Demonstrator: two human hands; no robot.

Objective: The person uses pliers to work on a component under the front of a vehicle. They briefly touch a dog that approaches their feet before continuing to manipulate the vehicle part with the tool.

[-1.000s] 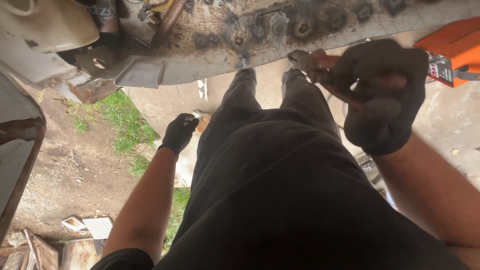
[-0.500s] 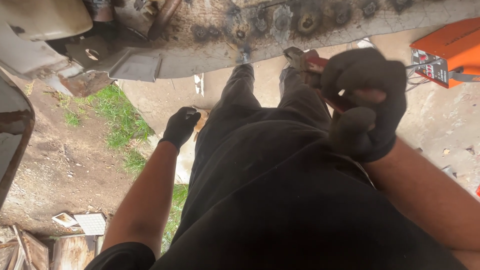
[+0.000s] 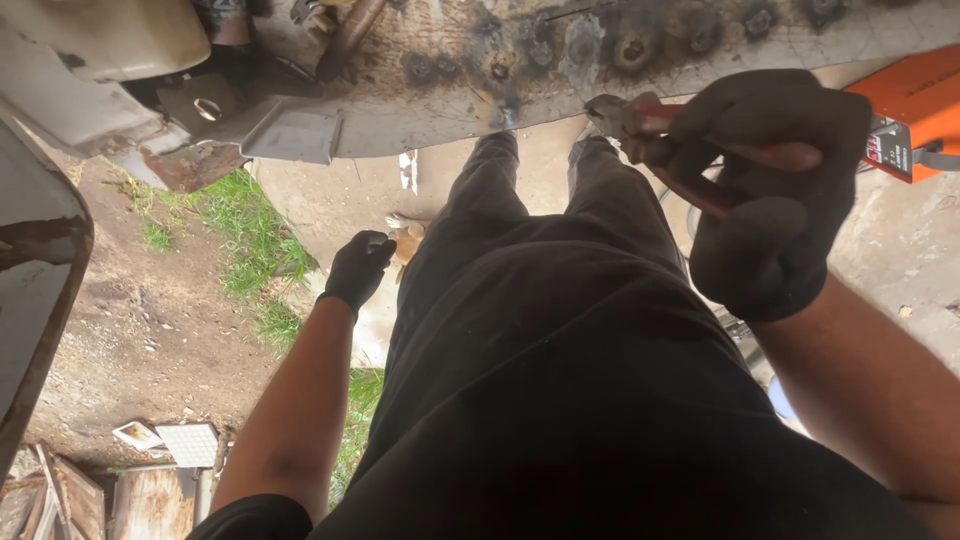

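My right hand (image 3: 770,190), in a dark glove, is closed around red-handled pliers (image 3: 650,130). The pliers' jaws touch the lower edge of a rusty, scorched metal panel (image 3: 600,60) with several burnt weld spots. My left hand (image 3: 358,268), also gloved, hangs low beside my left thigh with its fingers curled; I cannot make out anything in it. My legs in black trousers (image 3: 560,330) fill the middle of the view.
An orange machine case (image 3: 915,110) sits at the right on concrete. A beige curved body part (image 3: 110,40) is at top left, a rusty panel edge (image 3: 40,270) at far left. Dirt, grass (image 3: 250,240) and scrap tiles (image 3: 185,445) lie below.
My right hand and the pliers have shifted slightly along the panel edge and appear closer. The left hand stays low by my thigh.
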